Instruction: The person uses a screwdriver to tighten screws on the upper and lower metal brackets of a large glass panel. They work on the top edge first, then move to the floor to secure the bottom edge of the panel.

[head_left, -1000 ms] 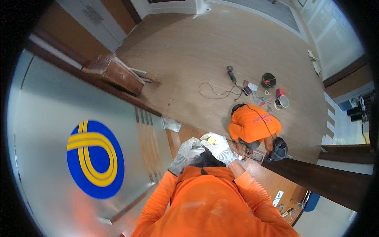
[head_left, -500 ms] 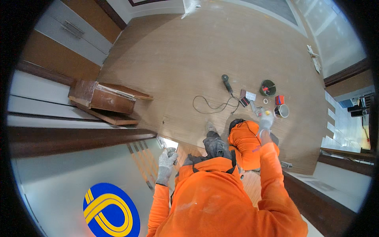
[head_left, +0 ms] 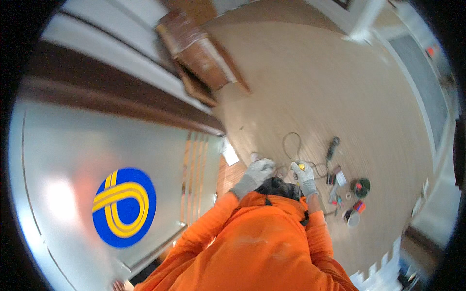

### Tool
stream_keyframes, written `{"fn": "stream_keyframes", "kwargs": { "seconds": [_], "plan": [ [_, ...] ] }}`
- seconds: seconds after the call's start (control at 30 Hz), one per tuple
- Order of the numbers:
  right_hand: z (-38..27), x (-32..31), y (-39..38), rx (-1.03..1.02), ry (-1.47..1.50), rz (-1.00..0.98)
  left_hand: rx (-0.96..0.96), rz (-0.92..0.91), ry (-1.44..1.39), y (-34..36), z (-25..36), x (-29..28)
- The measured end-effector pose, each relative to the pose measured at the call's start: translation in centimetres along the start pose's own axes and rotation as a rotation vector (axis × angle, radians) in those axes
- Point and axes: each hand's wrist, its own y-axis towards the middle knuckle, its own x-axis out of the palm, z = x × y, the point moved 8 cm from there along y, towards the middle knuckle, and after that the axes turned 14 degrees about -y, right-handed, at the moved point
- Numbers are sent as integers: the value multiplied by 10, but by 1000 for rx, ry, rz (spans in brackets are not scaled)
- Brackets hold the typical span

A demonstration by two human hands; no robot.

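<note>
My left hand (head_left: 255,175), in a grey knit glove, is in front of my waist, its fingers curled in. It is slightly blurred, and whatever it may hold is hidden. To its right, my gloved right hand (head_left: 306,180) is closed around a small tool with a yellow end (head_left: 301,167); its exact kind does not show. Both hands are apart, close to my dark trousers (head_left: 276,187). Beyond the right hand, a black cable (head_left: 291,140) loops across the floor to a dark hand-held power tool (head_left: 333,148).
A dark green bucket (head_left: 361,188), a white tub (head_left: 351,218) and a red-and-blue box (head_left: 359,207) stand at right. Broken brown wood panels (head_left: 201,53) lean at the far left. A frosted glass panel (head_left: 63,150) with a blue-and-yellow emblem (head_left: 124,207) fills the left side.
My view has turned rightward, so the floor items sit lower. Both hands have come closer together before my waist, the right drawing in from the floor items with the yellow-ended tool.
</note>
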Motion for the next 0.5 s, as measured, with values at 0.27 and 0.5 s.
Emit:
{"fn": "stream_keyframes", "kwargs": {
  "seconds": [0.27,0.5],
  "plan": [
    [-113,122,92,-486,-587,-375,108,305,3,37,-11,-94],
    [-103,200,144,-14,-611,-753,-88,512,-551,43,-104,-124]
  ]
}}
